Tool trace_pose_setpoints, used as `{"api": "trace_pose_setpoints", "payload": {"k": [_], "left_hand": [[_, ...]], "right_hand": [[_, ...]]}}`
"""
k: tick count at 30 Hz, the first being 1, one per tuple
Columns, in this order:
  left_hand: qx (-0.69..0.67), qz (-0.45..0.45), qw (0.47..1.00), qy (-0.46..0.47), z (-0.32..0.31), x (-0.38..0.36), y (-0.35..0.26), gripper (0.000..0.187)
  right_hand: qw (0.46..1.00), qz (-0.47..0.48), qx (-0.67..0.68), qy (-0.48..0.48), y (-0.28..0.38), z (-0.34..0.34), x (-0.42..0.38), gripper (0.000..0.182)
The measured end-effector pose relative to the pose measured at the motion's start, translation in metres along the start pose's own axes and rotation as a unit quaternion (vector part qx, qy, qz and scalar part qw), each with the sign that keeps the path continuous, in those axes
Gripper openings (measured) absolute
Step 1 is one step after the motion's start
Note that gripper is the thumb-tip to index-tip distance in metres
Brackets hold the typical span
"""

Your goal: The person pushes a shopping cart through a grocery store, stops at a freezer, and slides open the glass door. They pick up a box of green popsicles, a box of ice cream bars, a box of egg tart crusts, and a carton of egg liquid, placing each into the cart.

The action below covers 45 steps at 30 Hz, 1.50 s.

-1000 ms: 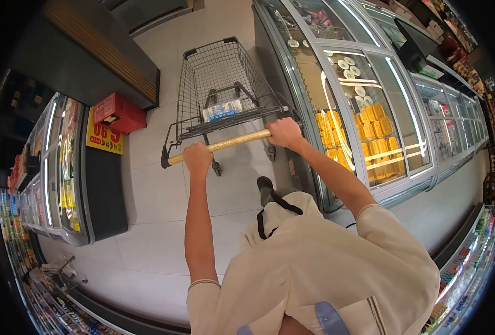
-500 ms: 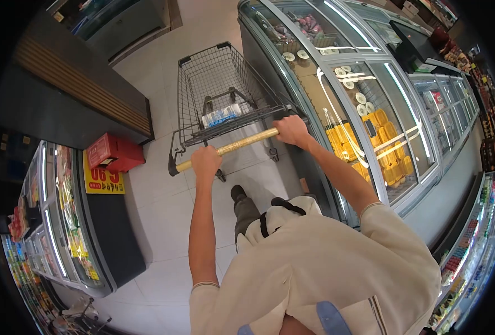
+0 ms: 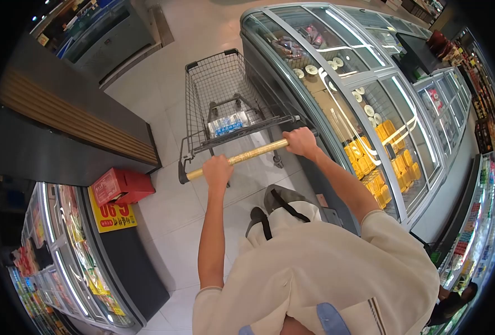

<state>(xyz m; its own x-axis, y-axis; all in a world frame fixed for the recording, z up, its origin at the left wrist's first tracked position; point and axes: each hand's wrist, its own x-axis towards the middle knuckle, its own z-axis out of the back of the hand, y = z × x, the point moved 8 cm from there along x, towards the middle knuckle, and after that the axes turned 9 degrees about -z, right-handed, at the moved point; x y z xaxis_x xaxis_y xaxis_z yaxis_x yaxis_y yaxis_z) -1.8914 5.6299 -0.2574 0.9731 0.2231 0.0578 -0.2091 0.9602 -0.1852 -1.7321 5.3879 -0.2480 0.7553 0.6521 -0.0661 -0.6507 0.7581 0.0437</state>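
A wire shopping cart (image 3: 219,84) stands in front of me on the pale floor tiles. Its yellow handle bar (image 3: 253,153) runs across between my hands. My left hand (image 3: 218,170) is wrapped round the bar near its left end. Further right, my right hand (image 3: 301,143) grips the bar close to the glass-topped freezer. Inside the cart, near the handle side, lies a pack with blue and white print (image 3: 228,124).
A long freezer (image 3: 337,72) with yellow packs runs close along the right. On the left are a dark slatted pillar (image 3: 74,111), a red box (image 3: 122,186) and another freezer (image 3: 105,262). Part of a person (image 3: 454,304) shows at lower right.
The pillar, red box and left freezer have shifted down in view. A second shoe and a person at lower right now show. Both hands have stayed on the bar.
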Motion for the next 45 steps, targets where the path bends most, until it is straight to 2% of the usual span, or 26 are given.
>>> {"api": "trace_pose_setpoints", "payload": {"k": [1,9,20,24,33,38,41,45], "left_hand": [[0.011,0.017,1.0,-0.006,-0.011,-0.016,-0.013,0.013],[0.016,0.017,1.0,0.004,-0.007,0.052,0.041,0.013],[0.024,0.035,0.998,0.039,-0.003,0.165,0.154,0.018],[0.017,0.022,0.999,0.021,-0.006,0.199,0.199,0.017],[0.033,-0.028,0.999,-0.009,-0.021,0.329,0.291,0.011],[0.049,-0.055,0.997,0.005,-0.017,0.388,0.336,0.012],[0.028,-0.067,0.997,0.025,-0.02,0.432,0.364,0.013],[0.035,-0.074,0.995,0.064,-0.03,0.476,0.384,0.013]], "right_hand": [[1.0,0.022,0.007,-0.008,-0.008,-0.018,-0.009,0.014],[1.0,0.024,0.014,-0.011,0.007,-0.018,0.08,0.015],[0.999,0.034,0.017,-0.003,0.057,-0.005,0.242,0.014],[0.999,0.032,0.023,0.0,0.082,-0.012,0.294,0.014],[0.998,0.006,0.055,-0.029,0.102,-0.04,0.427,0.014],[0.996,-0.002,0.071,-0.062,0.115,-0.034,0.477,0.016],[0.997,-0.028,0.064,-0.04,0.119,-0.046,0.516,0.016],[0.995,-0.033,0.075,-0.057,0.118,-0.043,0.548,0.016]]}}
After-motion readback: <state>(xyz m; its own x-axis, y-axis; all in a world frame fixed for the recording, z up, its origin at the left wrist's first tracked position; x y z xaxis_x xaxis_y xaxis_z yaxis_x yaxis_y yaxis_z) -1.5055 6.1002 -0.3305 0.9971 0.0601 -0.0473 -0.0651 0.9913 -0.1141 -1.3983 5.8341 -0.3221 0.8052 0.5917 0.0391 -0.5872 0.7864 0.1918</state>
